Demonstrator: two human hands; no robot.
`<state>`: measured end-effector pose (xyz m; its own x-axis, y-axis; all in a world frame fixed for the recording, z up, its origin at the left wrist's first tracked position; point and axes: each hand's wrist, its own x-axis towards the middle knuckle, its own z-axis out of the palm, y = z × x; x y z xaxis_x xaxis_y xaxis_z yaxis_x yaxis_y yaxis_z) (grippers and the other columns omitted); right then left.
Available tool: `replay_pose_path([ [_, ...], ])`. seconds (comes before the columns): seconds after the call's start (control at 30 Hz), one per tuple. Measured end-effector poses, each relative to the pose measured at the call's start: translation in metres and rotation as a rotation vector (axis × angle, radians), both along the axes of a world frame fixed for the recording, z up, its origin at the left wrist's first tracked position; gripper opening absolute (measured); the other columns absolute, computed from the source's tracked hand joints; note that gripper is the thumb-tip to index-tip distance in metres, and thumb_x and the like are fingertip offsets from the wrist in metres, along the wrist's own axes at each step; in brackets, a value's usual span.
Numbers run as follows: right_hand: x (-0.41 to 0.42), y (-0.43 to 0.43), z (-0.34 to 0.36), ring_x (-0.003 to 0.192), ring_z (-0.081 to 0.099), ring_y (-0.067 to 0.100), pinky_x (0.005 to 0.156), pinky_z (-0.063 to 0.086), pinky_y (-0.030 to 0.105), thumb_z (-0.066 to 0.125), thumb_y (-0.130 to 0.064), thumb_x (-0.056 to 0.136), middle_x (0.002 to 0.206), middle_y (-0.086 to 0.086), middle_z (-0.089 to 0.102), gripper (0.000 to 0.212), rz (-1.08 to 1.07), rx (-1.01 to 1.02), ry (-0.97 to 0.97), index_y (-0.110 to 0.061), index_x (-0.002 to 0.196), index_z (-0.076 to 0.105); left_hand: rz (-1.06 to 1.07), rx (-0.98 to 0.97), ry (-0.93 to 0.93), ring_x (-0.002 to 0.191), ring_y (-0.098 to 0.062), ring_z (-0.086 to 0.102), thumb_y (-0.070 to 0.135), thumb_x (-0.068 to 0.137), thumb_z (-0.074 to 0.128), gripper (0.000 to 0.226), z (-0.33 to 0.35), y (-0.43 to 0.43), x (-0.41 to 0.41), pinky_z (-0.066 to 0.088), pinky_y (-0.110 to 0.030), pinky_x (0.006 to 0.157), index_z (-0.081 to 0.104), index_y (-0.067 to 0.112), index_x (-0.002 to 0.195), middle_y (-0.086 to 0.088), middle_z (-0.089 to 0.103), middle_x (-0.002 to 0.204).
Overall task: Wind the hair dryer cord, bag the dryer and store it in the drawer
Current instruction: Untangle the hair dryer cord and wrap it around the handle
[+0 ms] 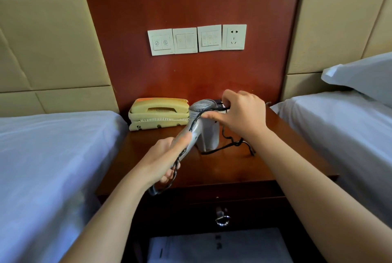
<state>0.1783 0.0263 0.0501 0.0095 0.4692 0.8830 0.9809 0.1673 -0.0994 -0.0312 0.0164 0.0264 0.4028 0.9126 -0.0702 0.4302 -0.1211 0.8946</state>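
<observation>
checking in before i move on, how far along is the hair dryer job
Early. Nothing is finished. In hand: the left hand grips the hair dryer by its handle while the right hand leads the cord, much of it loose on the nightstand. Left: finish winding, bag it, open the shut drawer.
</observation>
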Motion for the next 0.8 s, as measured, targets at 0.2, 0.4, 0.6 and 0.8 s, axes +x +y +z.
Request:
replay_pose_path([
  [0.2,-0.005,0.003,0.003,0.052,0.039,0.018,0.049,0.028,0.026,0.052,-0.075,0.060,0.054,0.000,0.045,0.066,0.084,-0.038,-0.012,-0.010,0.070,0.051,-0.093,0.231,0.237,0.035,-0.002,0.041,0.049,0.090,0.051,0.034,-0.004,0.000,0.002,0.031,-0.020,0.041,0.056,0.014,0.089,0.002,0.051,0.061],
  [0.4,0.015,0.007,0.003,0.074,0.045,0.016,0.075,0.028,0.028,0.054,-0.061,0.077,0.076,-0.001,0.058,0.050,0.183,-0.229,-0.108,-0.012,0.079,0.062,-0.111,0.192,0.259,0.041,-0.007,0.042,0.046,0.096,0.037,0.039,-0.004,0.005,-0.005,0.034,-0.019,0.042,0.054,0.012,0.086,0.001,0.049,0.057],
  [0.6,0.031,0.006,-0.004,0.069,0.045,0.014,0.067,0.031,0.028,0.057,-0.043,0.088,0.074,-0.006,0.049,0.031,0.310,-0.403,-0.046,-0.014,0.078,0.059,-0.150,0.089,0.146,0.050,-0.020,0.042,0.054,0.087,0.040,0.044,-0.007,0.016,-0.012,0.031,-0.030,0.049,0.051,0.014,0.074,-0.001,0.050,0.052],
  [0.8,0.046,0.001,0.003,0.050,0.040,0.006,0.051,0.030,0.019,0.061,-0.036,0.087,0.056,-0.007,0.044,0.033,0.441,-0.673,0.196,-0.019,0.060,0.053,-0.225,0.043,0.074,0.035,-0.009,0.037,0.041,0.099,0.037,0.042,-0.006,0.015,-0.005,0.026,-0.019,0.038,0.049,0.005,0.078,-0.005,0.045,0.048],
])
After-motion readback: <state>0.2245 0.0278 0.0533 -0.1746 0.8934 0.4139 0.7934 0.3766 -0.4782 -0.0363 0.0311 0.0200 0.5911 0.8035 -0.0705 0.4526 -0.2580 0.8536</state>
